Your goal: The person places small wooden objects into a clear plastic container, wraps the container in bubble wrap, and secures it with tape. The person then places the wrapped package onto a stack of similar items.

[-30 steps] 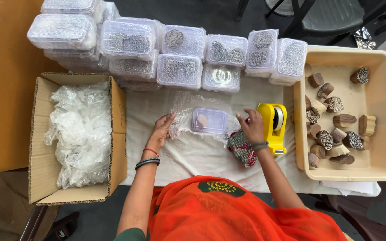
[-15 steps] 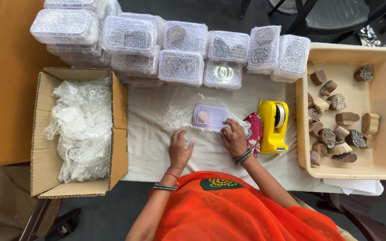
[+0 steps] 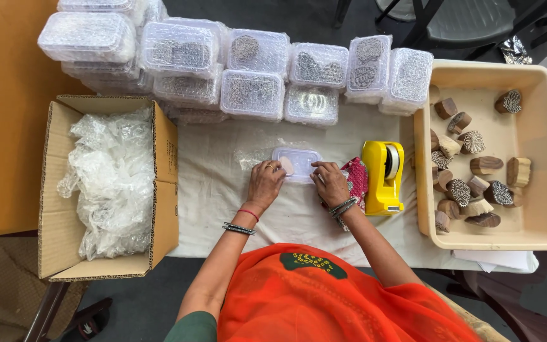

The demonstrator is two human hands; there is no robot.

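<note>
orange garment, green sleeve, wrist bangles

A table covered with a white cloth stands in the middle. At 9 o'clock there is an orange-brown surface. The floor at 12 o'clock is dark grey, and a grey chair stands at 1 o'clock. The light is soft and even.
</note>
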